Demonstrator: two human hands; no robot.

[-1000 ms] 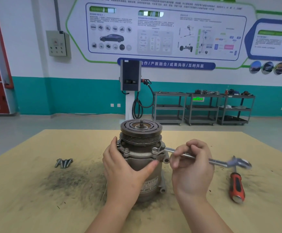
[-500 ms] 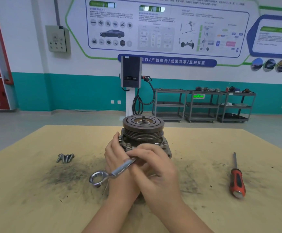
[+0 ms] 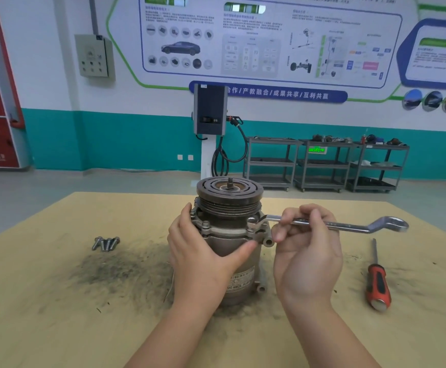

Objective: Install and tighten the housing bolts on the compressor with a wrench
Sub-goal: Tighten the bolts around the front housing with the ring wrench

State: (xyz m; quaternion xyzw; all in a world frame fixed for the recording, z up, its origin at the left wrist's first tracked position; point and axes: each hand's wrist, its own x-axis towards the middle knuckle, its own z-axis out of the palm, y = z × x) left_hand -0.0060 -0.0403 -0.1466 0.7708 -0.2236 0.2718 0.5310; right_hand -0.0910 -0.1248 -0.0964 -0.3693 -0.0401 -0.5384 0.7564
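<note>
Wrench (image 3: 330, 224): lay horizontal, ring on compressor (image 3: 229, 235) bolt (image 3: 253, 221), handle toward frame right; right hand (image 3: 306, 248) pinched it, left hand (image 3: 203, 251) gripped housing.

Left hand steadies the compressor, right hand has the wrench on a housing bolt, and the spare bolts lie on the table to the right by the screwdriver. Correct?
Not quite. The head view shows the spare bolts on the table's left side, far from the screwdriver. The rest holds: left hand steadies the compressor, right hand has the wrench on a housing bolt.
</note>
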